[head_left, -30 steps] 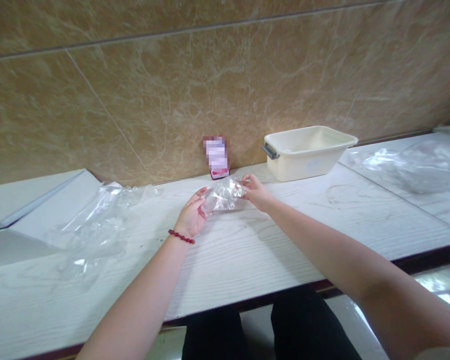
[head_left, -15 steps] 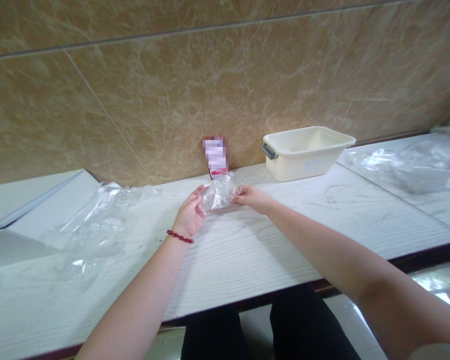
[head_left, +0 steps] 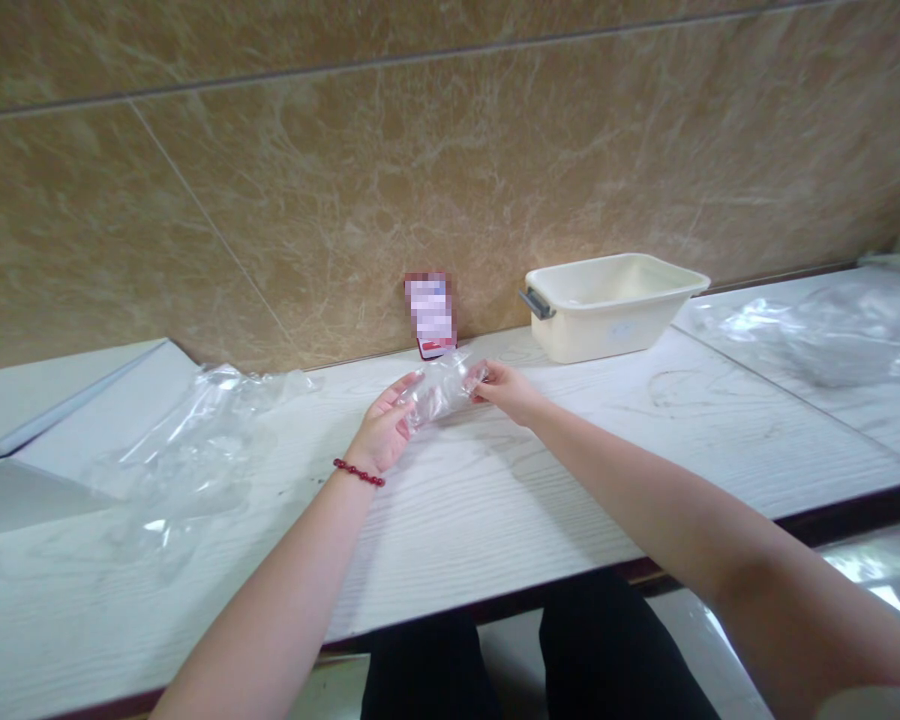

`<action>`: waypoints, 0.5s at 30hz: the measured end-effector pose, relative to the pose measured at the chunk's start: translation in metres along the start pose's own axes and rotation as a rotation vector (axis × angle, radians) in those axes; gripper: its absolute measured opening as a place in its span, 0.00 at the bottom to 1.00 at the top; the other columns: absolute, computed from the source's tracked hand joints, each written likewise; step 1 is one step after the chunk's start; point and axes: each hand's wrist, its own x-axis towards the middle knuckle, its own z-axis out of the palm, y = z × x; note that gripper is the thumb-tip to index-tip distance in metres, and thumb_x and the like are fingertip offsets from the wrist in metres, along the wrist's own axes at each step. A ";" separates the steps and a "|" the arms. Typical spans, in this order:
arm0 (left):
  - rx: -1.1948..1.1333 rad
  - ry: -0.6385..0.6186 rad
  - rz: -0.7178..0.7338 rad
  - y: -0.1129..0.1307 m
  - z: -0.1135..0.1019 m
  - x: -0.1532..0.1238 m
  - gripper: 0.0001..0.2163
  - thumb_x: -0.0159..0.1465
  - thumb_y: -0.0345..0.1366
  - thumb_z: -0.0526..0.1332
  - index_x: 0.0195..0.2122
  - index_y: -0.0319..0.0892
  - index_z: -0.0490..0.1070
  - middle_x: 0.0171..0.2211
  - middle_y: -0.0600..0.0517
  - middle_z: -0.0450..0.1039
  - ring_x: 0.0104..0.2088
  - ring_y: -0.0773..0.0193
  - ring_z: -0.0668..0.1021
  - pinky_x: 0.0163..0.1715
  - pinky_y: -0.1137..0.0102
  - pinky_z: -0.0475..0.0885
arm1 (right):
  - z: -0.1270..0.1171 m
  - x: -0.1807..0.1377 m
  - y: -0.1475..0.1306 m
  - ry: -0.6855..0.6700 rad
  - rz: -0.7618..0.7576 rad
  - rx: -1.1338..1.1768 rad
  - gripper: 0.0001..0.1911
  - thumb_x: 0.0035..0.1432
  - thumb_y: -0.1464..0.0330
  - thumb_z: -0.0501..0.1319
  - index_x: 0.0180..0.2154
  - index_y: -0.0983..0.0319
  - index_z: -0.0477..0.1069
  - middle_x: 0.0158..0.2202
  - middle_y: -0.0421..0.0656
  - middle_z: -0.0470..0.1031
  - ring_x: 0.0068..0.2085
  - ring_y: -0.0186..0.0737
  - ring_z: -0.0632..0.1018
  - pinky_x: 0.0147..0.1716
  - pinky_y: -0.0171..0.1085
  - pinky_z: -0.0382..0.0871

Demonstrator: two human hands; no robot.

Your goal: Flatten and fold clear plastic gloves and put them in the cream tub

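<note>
A crinkled clear plastic bag [head_left: 442, 393] is stretched between my two hands, a little above the white wood-grain table [head_left: 495, 530]. My left hand [head_left: 384, 425], with a dark red bead bracelet at the wrist, grips the bag's left end between thumb and fingers. At the other end my right hand [head_left: 508, 392] pinches its edge with the fingertips. Just behind the bag, a phone [head_left: 431, 312] with a blurred-out screen leans upright against the wall. Whether anything lies inside the bag I cannot make out.
A cream plastic tub [head_left: 600, 335] with a grey handle stands by the wall to the right. Clear plastic bags [head_left: 195, 450] lie in a pile at left, beside a white open box [head_left: 82, 430]. More clear plastic [head_left: 847, 330] lies at far right. The marble wall [head_left: 345, 200] closes the back.
The bag is pulled straighter between my hands and tilts up towards the right. My right hand has shifted slightly up; the left has barely moved.
</note>
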 end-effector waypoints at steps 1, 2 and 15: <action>0.007 -0.008 0.001 0.000 0.000 0.000 0.18 0.51 0.21 0.55 0.42 0.43 0.65 0.48 0.49 0.64 0.41 0.62 0.72 0.36 0.70 0.68 | 0.000 0.000 -0.001 0.001 0.005 0.006 0.07 0.41 0.70 0.61 0.26 0.62 0.63 0.19 0.34 0.66 0.22 0.25 0.68 0.24 0.28 0.65; 0.013 -0.013 0.001 -0.001 0.000 0.000 0.18 0.51 0.20 0.55 0.42 0.43 0.65 0.48 0.49 0.64 0.42 0.62 0.72 0.36 0.70 0.68 | 0.000 0.000 -0.001 0.000 0.013 0.014 0.09 0.41 0.70 0.61 0.28 0.62 0.63 0.19 0.34 0.66 0.21 0.25 0.68 0.24 0.28 0.65; 0.071 -0.062 -0.060 0.006 -0.008 0.001 0.20 0.50 0.20 0.57 0.44 0.43 0.64 0.50 0.48 0.62 0.40 0.63 0.72 0.38 0.69 0.69 | -0.002 0.000 0.001 -0.038 0.067 0.031 0.05 0.37 0.75 0.61 0.23 0.63 0.67 0.23 0.36 0.69 0.25 0.27 0.69 0.27 0.28 0.66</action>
